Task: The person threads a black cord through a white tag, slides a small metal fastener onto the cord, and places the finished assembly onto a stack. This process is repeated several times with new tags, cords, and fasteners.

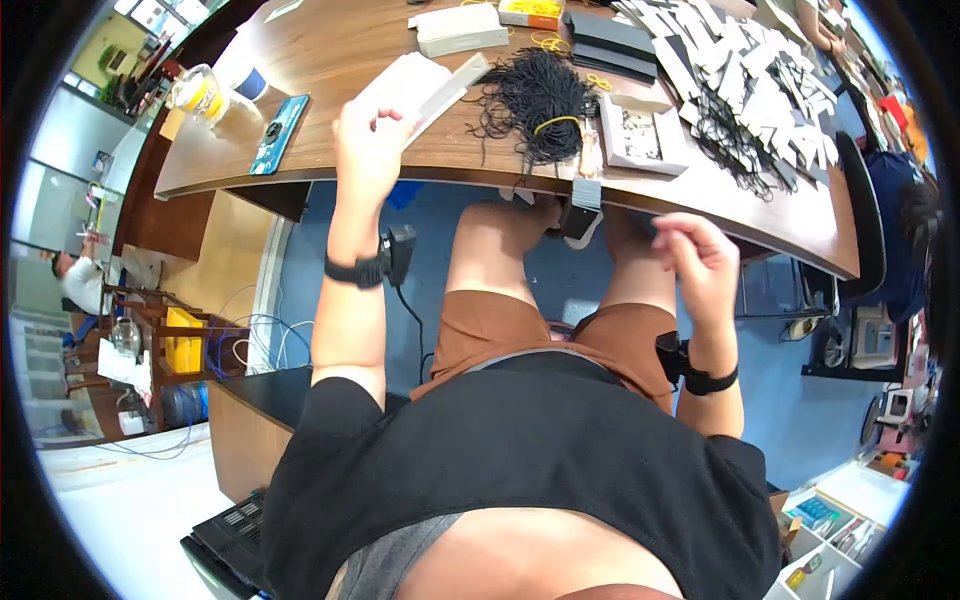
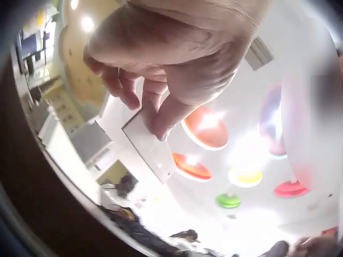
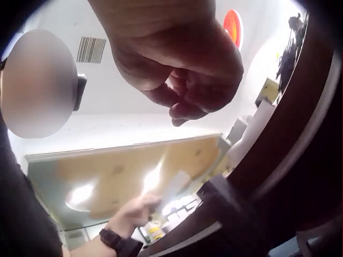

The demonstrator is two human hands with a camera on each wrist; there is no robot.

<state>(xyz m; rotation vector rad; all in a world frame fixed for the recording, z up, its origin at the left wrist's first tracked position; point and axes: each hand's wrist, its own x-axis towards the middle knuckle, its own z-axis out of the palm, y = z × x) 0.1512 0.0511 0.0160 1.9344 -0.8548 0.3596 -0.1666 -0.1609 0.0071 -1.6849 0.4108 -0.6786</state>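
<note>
My left hand (image 1: 368, 150), above the table's front edge, pinches a white card (image 2: 147, 142) between thumb and fingers. In the head view this card looks like a narrow pale strip slanting up to the right. Behind it lie flat white sheets (image 1: 405, 78). A heap of black cords (image 1: 540, 100) with a yellow band is to the right of them. My right hand (image 1: 705, 262) hangs in the air in front of the table edge, fingers loosely curled, nothing visible in it. The right wrist view shows its thumb close against the bent fingers.
On the wooden table (image 1: 330, 60) are a phone (image 1: 280, 135), a plastic cup (image 1: 205, 95), a white box (image 1: 460, 30), black cards (image 1: 612, 48) and an open box (image 1: 642, 135) of small bits. White tags (image 1: 740, 80) pile up at right. A dark block (image 1: 581, 208) sits at the front edge.
</note>
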